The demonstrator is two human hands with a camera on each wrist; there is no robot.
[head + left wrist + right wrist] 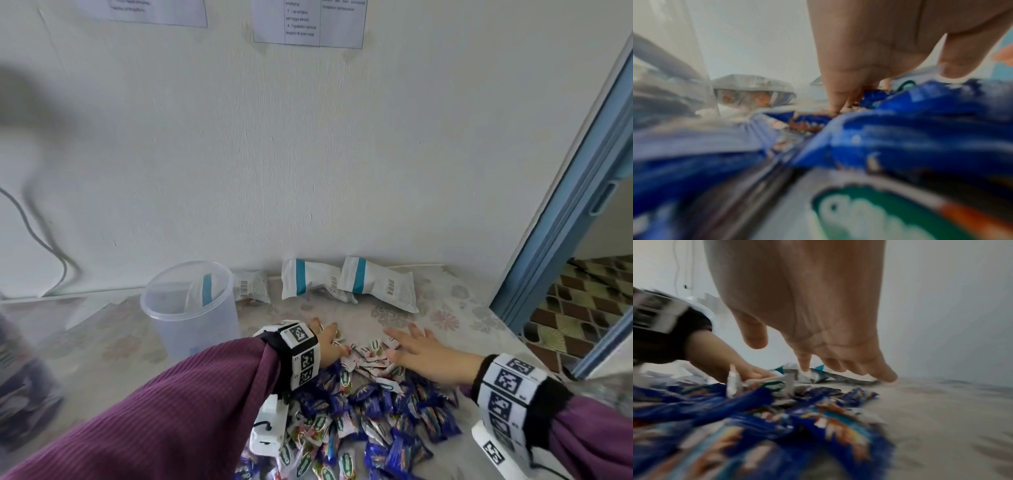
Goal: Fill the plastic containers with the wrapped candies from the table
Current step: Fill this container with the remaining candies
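Overhead, both hands are reaching into the candies (359, 404) heaped at lower centre of the table (462, 308); the container (190, 308) is standing left of centre, within reach for filling. Left hand (327, 342) and right hand (421, 353) are spreading flat, apparently to rake. Left wrist view: fingers (835, 99) are extending straight onto wrappers, gripping nothing. Right wrist view: fingers (879, 369) are hanging extended, empty, above the pile's far edge.

1. The tabletop (455, 308) wears a pale floral cloth.
2. On it: a heap of wrapped candies (370, 411), a clear plastic container (191, 308), and white packets (380, 286) along the wall.
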